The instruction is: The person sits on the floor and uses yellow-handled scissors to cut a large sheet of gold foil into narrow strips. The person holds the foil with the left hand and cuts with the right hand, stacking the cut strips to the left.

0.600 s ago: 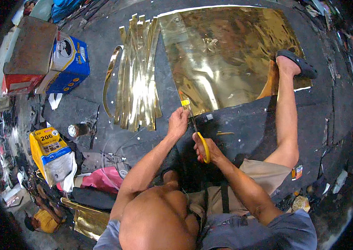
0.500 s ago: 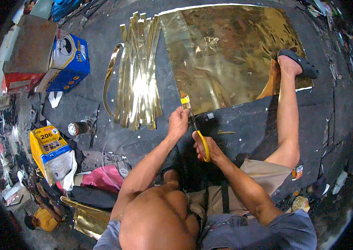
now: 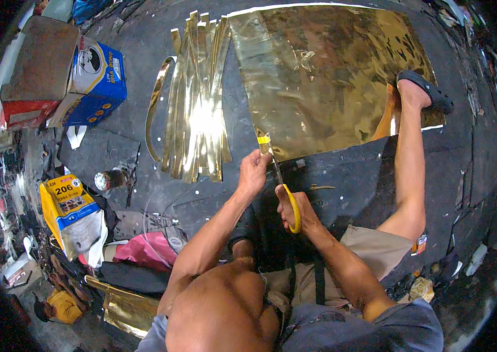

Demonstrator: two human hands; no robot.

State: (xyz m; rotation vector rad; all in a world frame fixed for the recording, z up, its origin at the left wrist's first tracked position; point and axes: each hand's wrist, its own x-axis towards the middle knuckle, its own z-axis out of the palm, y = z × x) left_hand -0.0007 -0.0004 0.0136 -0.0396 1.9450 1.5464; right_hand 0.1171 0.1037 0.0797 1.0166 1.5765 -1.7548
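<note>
A large shiny gold sheet (image 3: 330, 88) lies on the dark floor mat, with my foot in a dark clog (image 3: 430, 94) on its right side. At the sheet's near left corner, my left hand (image 3: 252, 173) pinches its edge, where a narrow flap with a bright yellow patch (image 3: 264, 140) stands up. My right hand (image 3: 302, 212) is wrapped around the yellow handle of a pair of scissors (image 3: 294, 214). Their blades point away from me and meet the sheet's edge beside my left fingertips. Just left of the sheet lies a bundle of long gold strips (image 3: 198, 105).
A rusty-topped tin (image 3: 40, 58) and a blue and white box (image 3: 99, 82) stand at the far left. Nearer are a yellow and blue can (image 3: 69, 205), a small jar (image 3: 107, 180) and pink cloth (image 3: 146, 249). Another gold piece (image 3: 125, 308) lies at lower left, near a person in yellow (image 3: 63, 305).
My right hand and the scissors have shifted slightly right and toward me. My left hand keeps its hold at the sheet's corner. The whole view has moved a little.
</note>
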